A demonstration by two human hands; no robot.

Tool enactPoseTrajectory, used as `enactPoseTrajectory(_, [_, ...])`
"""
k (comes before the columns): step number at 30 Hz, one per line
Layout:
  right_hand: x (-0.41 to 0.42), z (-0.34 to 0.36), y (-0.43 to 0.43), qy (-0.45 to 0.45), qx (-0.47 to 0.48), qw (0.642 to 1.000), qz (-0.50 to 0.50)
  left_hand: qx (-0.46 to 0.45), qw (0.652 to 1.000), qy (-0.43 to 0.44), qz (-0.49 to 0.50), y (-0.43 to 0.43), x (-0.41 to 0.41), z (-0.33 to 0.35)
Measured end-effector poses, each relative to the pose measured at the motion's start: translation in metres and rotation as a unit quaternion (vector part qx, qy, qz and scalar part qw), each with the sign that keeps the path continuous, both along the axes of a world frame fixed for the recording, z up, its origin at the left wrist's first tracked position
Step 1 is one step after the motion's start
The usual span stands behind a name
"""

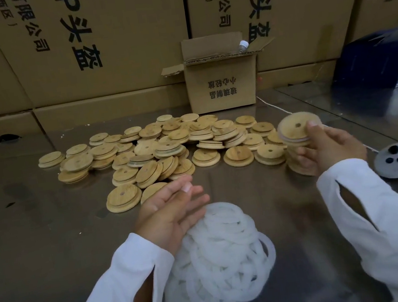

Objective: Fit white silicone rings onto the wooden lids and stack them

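Observation:
A loose spread of round wooden lids [157, 151], each with a small centre hole, covers the middle of the metal table [37, 224]. A heap of white silicone rings [223, 257] lies near me. My left hand [173, 210] hovers over the far edge of that heap with fingers straight and holds nothing. My right hand [327, 143] grips a wooden lid [297, 128] with a white ring round its edge, on top of a short stack of lids [296, 160] at the right.
A small open cardboard box [221, 83] with a bottle in it stands behind the lids. Large printed cartons [102, 49] wall off the back. A dark blue bag [380, 66] and a grey controller [396, 161] lie at the right, with a white cord [273, 107] beside them.

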State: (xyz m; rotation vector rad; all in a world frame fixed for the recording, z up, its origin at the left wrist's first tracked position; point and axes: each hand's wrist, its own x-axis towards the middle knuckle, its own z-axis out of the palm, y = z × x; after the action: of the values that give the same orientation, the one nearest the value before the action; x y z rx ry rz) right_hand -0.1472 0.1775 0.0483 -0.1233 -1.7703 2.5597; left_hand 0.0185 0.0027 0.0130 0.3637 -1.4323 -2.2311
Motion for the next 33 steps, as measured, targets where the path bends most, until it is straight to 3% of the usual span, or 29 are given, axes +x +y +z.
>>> enactPoseTrajectory(4, [-0.020, -0.006, 0.017, -0.017, 0.015, 0.998, -0.055, 0.004, 1.000, 0.004, 0.000, -0.002, 0.000, -0.001])
enactPoseTrajectory(9, [-0.039, -0.019, 0.019, -0.052, 0.074, 0.995, -0.048, 0.015, 1.000, 0.010, -0.001, -0.002, 0.001, -0.001])
enactPoseTrajectory(13, [-0.048, -0.023, 0.018, -0.076, 0.218, 0.969, -0.084, 0.013, 1.000, 0.007, 0.002, 0.000, 0.001, -0.001])
enactPoseTrajectory(17, [-0.050, -0.022, 0.019, -0.030, 0.322, 0.945, -0.052, -0.001, 1.000, -0.001, 0.008, 0.001, 0.001, -0.001])
enactPoseTrajectory(21, [-0.045, -0.018, 0.012, -0.065, 0.258, 0.955, -0.134, -0.005, 1.000, -0.005, 0.012, 0.001, 0.001, 0.000])
enactPoseTrajectory(23, [-0.036, -0.014, 0.007, 0.048, 0.253, 0.952, -0.166, -0.005, 1.000, -0.006, 0.017, 0.002, 0.001, -0.001])
enactPoseTrajectory(25, [-0.021, -0.012, -0.003, 0.203, 0.268, 0.931, -0.142, -0.007, 1.000, -0.004, 0.029, 0.003, 0.001, -0.001])
enactPoseTrajectory(28, [-0.007, -0.018, -0.032, 0.348, 0.349, 0.870, 0.020, -0.003, 0.998, 0.006, 0.057, 0.003, 0.001, -0.002])
enactPoseTrajectory(30, [-0.006, -0.029, -0.054, 0.374, 0.429, 0.810, 0.141, -0.006, 0.997, 0.010, 0.077, 0.002, 0.001, -0.002])
enactPoseTrajectory(33, [-0.016, -0.040, -0.078, 0.363, 0.530, 0.741, 0.195, -0.013, 0.996, 0.012, 0.091, 0.001, 0.000, -0.002])
